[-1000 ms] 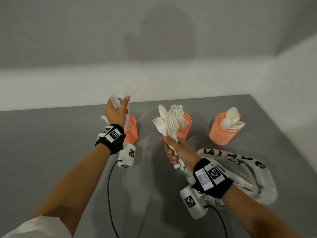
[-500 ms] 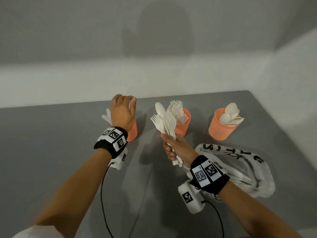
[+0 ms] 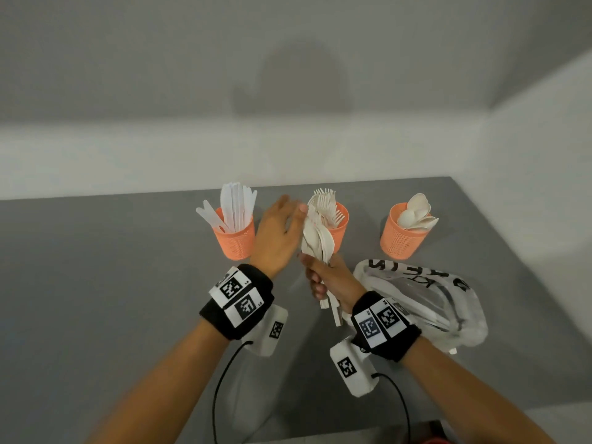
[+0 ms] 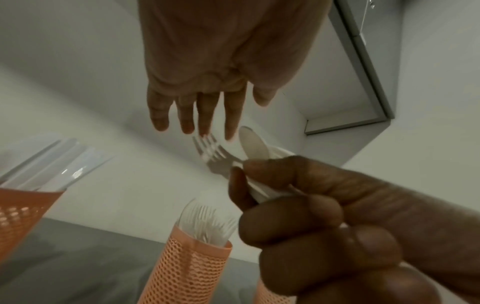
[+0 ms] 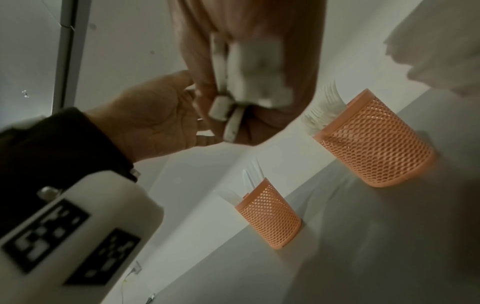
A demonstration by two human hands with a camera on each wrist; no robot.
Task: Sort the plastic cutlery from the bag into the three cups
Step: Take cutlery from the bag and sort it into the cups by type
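Three orange mesh cups stand in a row: the left cup (image 3: 235, 241) holds knives, the middle cup (image 3: 340, 233) forks, the right cup (image 3: 400, 240) spoons. My right hand (image 3: 331, 278) grips the handles of a bundle of white forks and spoons (image 3: 315, 235), held upright in front of the middle cup. My left hand (image 3: 280, 227) is open with straight fingers, its fingertips (image 4: 207, 123) right at the bundle's top, by a fork (image 4: 210, 150) and a spoon (image 4: 253, 144). The handle ends (image 5: 228, 115) stick out below my right fist.
The clear plastic bag (image 3: 426, 302) with black lettering lies on the grey table (image 3: 96, 283) to the right of my right wrist, with some cutlery inside. White walls close the table's far and right sides. Cables trail from both wrist cameras toward the front edge.
My left hand has left the knife cup, where its knives now stand, and has swung right to the bundle. My right hand keeps its grip on the bundle.
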